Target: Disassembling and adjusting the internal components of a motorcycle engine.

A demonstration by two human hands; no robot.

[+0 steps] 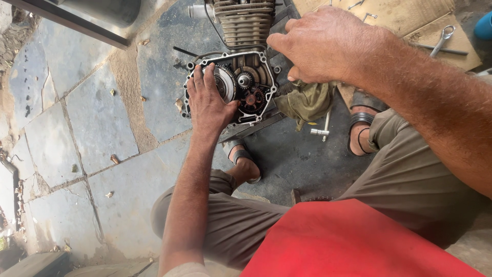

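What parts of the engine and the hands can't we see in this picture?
- Head view: the left hand covers the left part of the open engine case, hiding the gears beneath it.
- The right hand shows only its back; whether its fingers hold anything is hidden.
- The finned cylinder is cut off by the top edge.
- The small tool beside the rag is too small to identify.

Open engine case point(233, 84) sitting on the stone floor point(92, 128), finned cylinder point(244, 23) at its far end, gears point(250, 90) all exposed. Left hand point(207, 102) lies flat over the clutch side of the case, right hand point(320, 46) hovers curled at the case's right edge, just above an olive rag point(307, 102). A T-handle wrench point(323, 128) lies just right of the case below the rag, and a spanner point(443, 38) sits on cardboard point(400, 15) well off to the right.
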